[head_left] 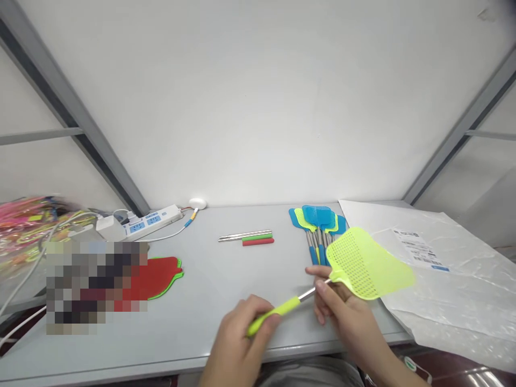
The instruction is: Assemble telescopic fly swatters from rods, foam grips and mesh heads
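Note:
A yellow-green fly swatter point(355, 263) is held slantwise above the front of the table, its perforated head to the right. My left hand point(242, 333) is closed around the yellow-green grip at the lower end. Close to the head, my right hand point(342, 306) pinches the short metal shaft between thumb and fingers. Behind my right hand lies a pile of blue and yellow-green fly swatters point(318, 217), their handles pointing toward me. Metal rods point(244, 235) rest mid-table beside a green grip point(258, 236) and a red grip point(258, 242).
Red and green swatter heads point(161, 274) lie at the left, partly hidden by a pixelated patch. Behind them are a power strip point(153, 220) with cables and colourful items in clear plastic point(32, 226). A white plastic sheet point(435, 279) with a label covers the table's right side.

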`<state>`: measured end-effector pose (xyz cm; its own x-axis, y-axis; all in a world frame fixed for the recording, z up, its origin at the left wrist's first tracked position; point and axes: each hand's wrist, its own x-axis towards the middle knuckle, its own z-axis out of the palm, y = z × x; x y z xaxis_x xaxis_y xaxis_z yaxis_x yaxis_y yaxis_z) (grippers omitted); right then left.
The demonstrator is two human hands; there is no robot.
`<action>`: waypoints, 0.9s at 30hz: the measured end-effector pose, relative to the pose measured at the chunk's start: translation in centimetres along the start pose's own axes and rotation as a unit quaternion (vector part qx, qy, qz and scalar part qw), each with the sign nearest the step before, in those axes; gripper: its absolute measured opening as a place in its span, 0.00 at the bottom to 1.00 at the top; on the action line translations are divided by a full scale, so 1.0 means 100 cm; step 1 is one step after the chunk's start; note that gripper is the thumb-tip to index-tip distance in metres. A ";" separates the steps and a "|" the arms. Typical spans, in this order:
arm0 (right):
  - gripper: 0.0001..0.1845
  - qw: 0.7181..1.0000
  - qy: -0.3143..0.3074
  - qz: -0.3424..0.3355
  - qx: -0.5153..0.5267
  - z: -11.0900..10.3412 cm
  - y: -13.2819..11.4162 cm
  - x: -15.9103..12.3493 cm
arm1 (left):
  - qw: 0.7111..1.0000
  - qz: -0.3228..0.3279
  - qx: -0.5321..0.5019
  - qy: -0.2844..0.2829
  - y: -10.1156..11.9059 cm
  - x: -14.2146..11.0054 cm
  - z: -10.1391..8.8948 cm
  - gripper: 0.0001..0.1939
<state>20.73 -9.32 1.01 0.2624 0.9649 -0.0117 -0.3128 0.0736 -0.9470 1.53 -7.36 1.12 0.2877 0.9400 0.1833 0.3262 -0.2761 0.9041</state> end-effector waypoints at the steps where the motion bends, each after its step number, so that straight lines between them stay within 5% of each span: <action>1: 0.19 1.000 -0.014 -0.004 -0.019 0.001 0.001 -0.001 | 1.000 0.001 0.008 -0.019 0.002 0.000 0.011 0.15; 6: 0.20 0.982 -0.043 -0.031 -0.179 -0.004 -0.006 -0.001 | 0.992 -0.023 -0.019 -0.126 0.017 0.005 0.061 0.18; 11: 0.26 0.923 -0.060 -0.024 -0.379 -0.019 -0.035 0.017 | 0.980 0.021 0.005 -0.199 0.042 0.028 0.064 0.16; 16: 0.28 0.833 -0.051 -0.054 -0.549 -0.023 -0.060 0.047 | 0.961 0.060 0.220 -0.156 0.055 0.071 0.061 0.21; 21: 0.25 0.743 0.051 -0.056 -0.665 -0.038 -0.053 0.064 | 0.920 0.084 0.352 -0.150 0.050 0.115 0.075 0.24; 27: 0.20 0.764 0.063 -0.028 -0.642 -0.070 -0.021 0.058 | 0.907 0.085 0.379 -0.162 0.040 0.144 0.097 0.22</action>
<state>29.32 -5.64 0.68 0.3540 0.9312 0.0871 0.8338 -0.2721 -0.4804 15.73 3.10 3.63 0.6013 0.7967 0.0607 0.7424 -0.5851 0.3263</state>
